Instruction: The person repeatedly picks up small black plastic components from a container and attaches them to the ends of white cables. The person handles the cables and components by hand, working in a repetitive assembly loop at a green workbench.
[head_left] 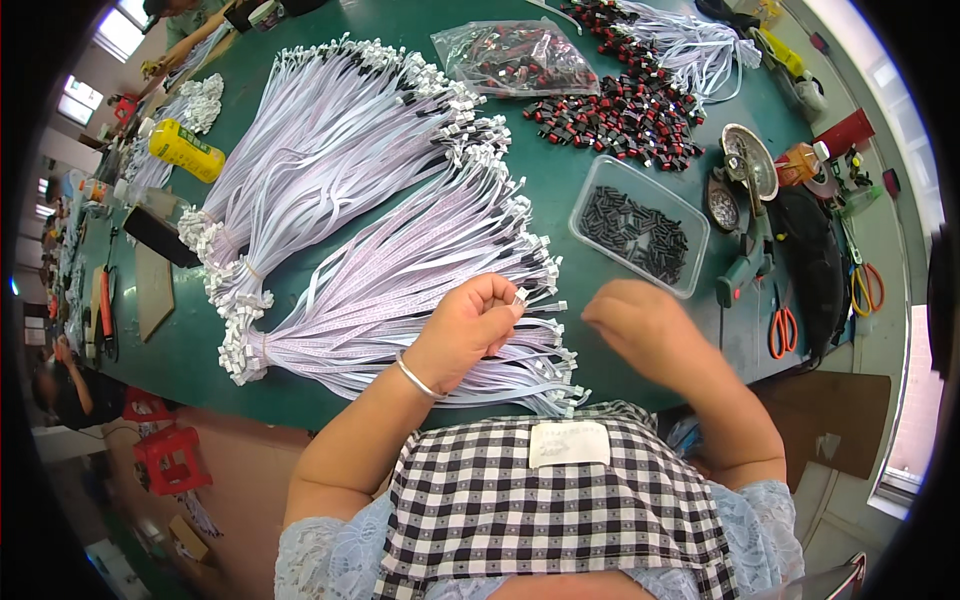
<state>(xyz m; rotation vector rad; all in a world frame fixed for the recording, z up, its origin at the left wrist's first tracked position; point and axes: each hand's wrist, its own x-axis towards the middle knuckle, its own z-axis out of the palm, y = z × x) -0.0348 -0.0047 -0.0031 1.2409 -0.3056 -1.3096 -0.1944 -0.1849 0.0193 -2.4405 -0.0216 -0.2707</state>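
My left hand (pixel 466 332) is closed in a pinch on the small white connector (pixel 520 297) at the end of a flat white cable. Beneath it a tied bundle of flat white cables (pixel 345 305) fans out, white connectors along its right side. To the right, my right hand (pixel 645 325) hovers above the green table, blurred by motion. Its fingertips are drawn together, and anything between them is too small to make out. Just beyond that hand stands a clear plastic box (pixel 577 222) of small black tube-like pieces (pixel 635 230).
More cable bundles (pixel 320 150) lie at the far left beside a yellow bottle (pixel 185 148). Loose black-and-red parts (pixel 630 120) are heaped behind the box, near a clear bag (pixel 515 58) of similar ones. On the right are a green-handled tool (pixel 745 268) and red-handled scissors (pixel 782 330).
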